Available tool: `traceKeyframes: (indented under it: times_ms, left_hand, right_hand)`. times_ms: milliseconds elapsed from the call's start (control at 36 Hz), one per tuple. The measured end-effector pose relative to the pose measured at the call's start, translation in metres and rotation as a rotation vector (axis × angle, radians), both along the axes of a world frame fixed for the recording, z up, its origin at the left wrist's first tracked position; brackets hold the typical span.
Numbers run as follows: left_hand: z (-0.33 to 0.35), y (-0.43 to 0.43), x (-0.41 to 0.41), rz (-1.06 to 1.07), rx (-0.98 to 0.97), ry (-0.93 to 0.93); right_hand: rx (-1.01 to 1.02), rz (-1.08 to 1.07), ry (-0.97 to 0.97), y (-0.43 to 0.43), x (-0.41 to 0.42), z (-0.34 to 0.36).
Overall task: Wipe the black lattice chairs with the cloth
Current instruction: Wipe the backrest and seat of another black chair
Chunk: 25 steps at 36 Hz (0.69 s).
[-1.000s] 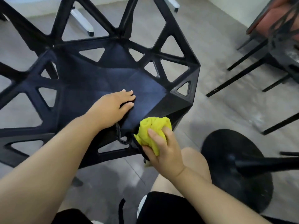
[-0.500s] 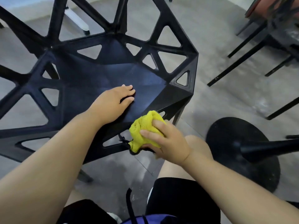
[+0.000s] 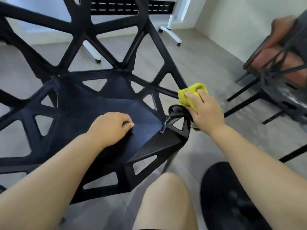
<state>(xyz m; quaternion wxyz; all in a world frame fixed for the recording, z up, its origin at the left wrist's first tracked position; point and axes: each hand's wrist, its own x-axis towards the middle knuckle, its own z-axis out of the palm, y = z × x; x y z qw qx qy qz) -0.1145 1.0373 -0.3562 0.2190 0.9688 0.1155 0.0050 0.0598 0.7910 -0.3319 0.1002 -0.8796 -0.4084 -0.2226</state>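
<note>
Wipe site on the black plastic lattice chair (image 3: 99,105) has shifted from front edge to right side rail; front edge likely done. The left hand (image 3: 109,128), flat earlier, rests on the seat, fingers curled, empty. The right hand (image 3: 206,112) clutches the crumpled yellow cloth (image 3: 191,93) against the rail.

You're pressing a soft, fuzzy, matt cloth (image 3: 191,90) against a chair (image 3: 157,146) of smooth, hard black plastic showing faint sheen.
</note>
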Motion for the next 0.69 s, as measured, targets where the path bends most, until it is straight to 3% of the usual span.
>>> traceKeyframes:
  times_ms: [222,333,500,639,694]
  left_hand:
    - [-0.013,-0.002,0.042,0.044,0.169,0.039]
    - [-0.032,-0.004,0.038,0.083,0.096,-0.103]
    - [-0.047,-0.002,0.042,0.133,0.074,-0.316]
    - [-0.048,-0.003,0.044,0.098,0.057,-0.277]
    - [-0.048,-0.001,0.045,0.091,0.015,-0.258]
  right_hand:
    - [-0.288,0.177,-0.166,0.065,0.048,0.015]
    - [-0.528,0.155,-0.143,0.107,0.043,0.013]
    - [-0.451,0.214,-0.16,0.117,0.056,-0.002]
    - [-0.361,0.226,-0.085,0.135,0.055,-0.007]
    - [-0.438,0.193,-0.059,0.153,0.052,-0.007]
